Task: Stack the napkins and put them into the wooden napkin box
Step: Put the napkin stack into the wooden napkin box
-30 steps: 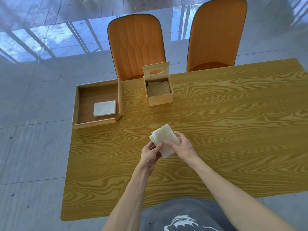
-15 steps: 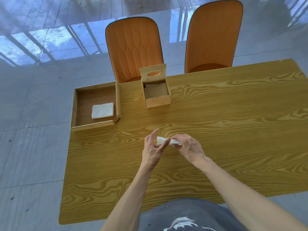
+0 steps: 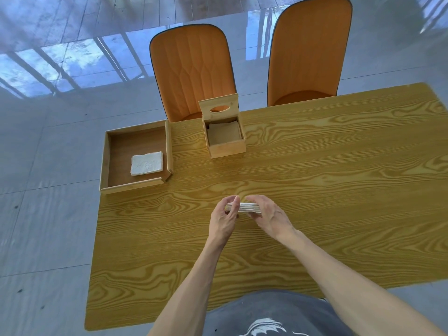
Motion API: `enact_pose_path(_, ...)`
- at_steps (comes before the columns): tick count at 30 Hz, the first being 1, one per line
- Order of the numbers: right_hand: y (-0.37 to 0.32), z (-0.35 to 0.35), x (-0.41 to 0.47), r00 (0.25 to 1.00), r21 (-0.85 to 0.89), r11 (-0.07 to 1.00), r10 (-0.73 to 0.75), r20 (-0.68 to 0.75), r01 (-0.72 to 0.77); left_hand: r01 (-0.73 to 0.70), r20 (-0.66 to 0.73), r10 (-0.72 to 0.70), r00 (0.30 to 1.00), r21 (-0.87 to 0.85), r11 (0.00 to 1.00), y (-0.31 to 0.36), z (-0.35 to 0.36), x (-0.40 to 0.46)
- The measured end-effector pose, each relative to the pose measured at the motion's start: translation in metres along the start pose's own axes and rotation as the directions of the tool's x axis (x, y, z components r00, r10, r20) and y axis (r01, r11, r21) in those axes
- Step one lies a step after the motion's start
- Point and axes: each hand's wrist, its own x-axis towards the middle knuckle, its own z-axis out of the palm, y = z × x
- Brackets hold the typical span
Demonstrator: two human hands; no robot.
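Head view, hands: left hand [image 3: 224, 220] and right hand [image 3: 270, 218] both grasp a small stack of napkins [image 3: 244, 207] from opposite ends, fingers curled over its edges.
Writing: none readable; a white graphic shows on the grey shirt [image 3: 269, 322] at bottom edge, no letters legible.
Stack position: between the two hands, held edge-on toward the camera, low over the table [image 3: 339, 190]; cannot tell if it touches the surface.
Stack look: white, thin layered sheets, edges roughly aligned, mostly hidden by fingers.
Napkin box [image 3: 224, 135]: light wood, square, lid [image 3: 218, 107] with an oval slot standing open at the back; sits beyond the hands near the table's far edge, well apart from the stack.
Box contents: flat beige square inside; cannot tell if napkin or liner.
Tray [image 3: 106, 166]: wooden, at far left corner of the table, overhanging the left edge.
Loose napkin [image 3: 146, 163]: white, textured, folded square, lying flat in the tray near its right wall.
Chairs [image 3: 191, 71]: two orange, behind the table.
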Motion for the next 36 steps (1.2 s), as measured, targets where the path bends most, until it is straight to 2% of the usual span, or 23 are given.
enact_pose_path(3,-0.001,0.0,0.003,1.0,-0.013,1.0,-0.005,0.014,0.005,0.006,0.012,-0.006,1.0,-0.037,0.999,0.002,0.0,0.001)
enact_pose_path(7,0.003,-0.003,0.004,1.0,-0.026,1.0,-0.017,-0.018,0.017,0.004,0.122,0.002,0.993,-0.055,0.998,-0.003,-0.008,0.006)
enact_pose_path(9,0.003,-0.007,0.007,0.999,0.001,1.0,-0.019,-0.043,0.019,-0.011,0.135,0.018,0.991,-0.053,0.999,-0.007,-0.014,0.01)
enact_pose_path(16,-0.012,-0.035,0.035,0.987,0.095,0.995,-0.023,-0.156,0.039,-0.108,0.014,0.107,0.994,0.047,0.993,0.02,-0.037,0.035)
enact_pose_path(20,-0.027,-0.062,0.066,0.97,0.027,0.996,-0.081,-0.228,0.089,-0.206,-0.055,0.218,0.974,0.167,0.964,0.056,-0.053,0.058)
enact_pose_path(28,-0.072,-0.115,0.135,0.882,-0.079,0.974,-0.226,-0.414,0.213,-0.357,-0.127,0.381,0.916,0.174,0.918,0.126,-0.075,0.108)
enact_pose_path(36,-0.07,-0.116,0.167,0.884,-0.09,0.979,-0.202,-0.421,0.181,-0.331,-0.127,0.359,0.925,0.196,0.923,0.136,-0.076,0.141)
